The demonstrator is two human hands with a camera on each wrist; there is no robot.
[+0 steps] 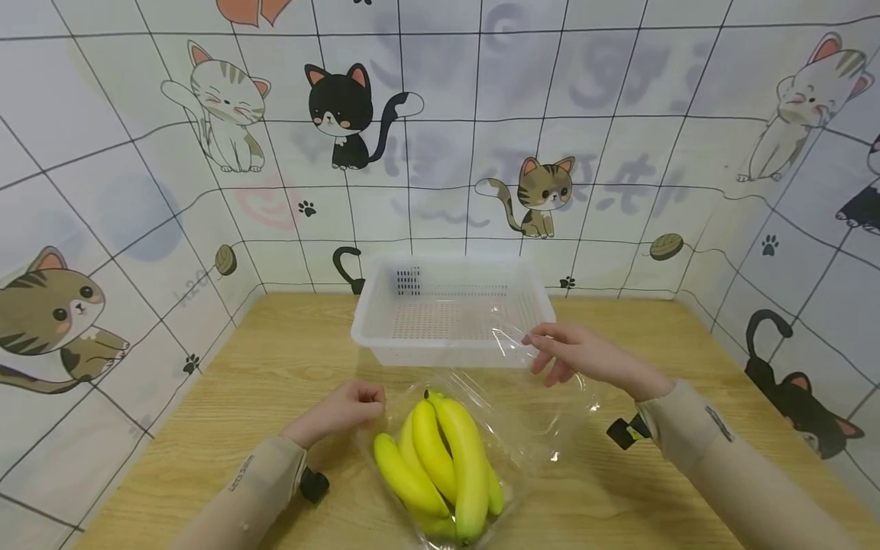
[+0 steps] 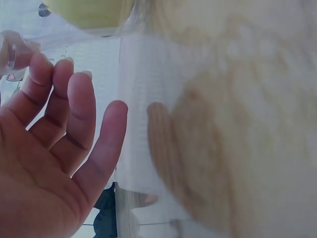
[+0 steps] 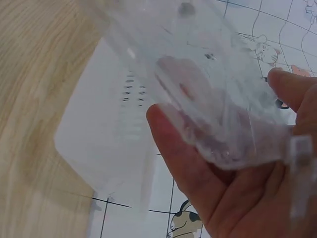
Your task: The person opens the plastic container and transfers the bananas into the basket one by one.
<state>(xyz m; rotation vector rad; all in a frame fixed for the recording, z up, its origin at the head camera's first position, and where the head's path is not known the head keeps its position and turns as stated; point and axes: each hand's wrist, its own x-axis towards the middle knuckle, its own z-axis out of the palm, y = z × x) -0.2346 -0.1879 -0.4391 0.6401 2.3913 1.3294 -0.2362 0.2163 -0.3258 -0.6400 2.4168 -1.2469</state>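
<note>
A bunch of yellow bananas (image 1: 440, 462) lies on the wooden table within a clear plastic bag (image 1: 550, 416), whose loose part spreads to the right. Beside the bananas' upper left, my left hand (image 1: 347, 409) pinches the bag's edge between thumb and forefinger; its other fingers (image 2: 81, 104) are loosely bent in the left wrist view. Above the bag's right part, my right hand (image 1: 577, 355) holds the raised film at the fingertips. In the right wrist view the crumpled film (image 3: 223, 124) covers part of the fingers, so their exact grip is partly obscured.
A white perforated plastic basket (image 1: 450, 355) stands behind the bananas near the back wall. The wooden table (image 1: 275, 351) is bordered on three sides by white sheeting (image 1: 440, 153) with cat drawings and a grid.
</note>
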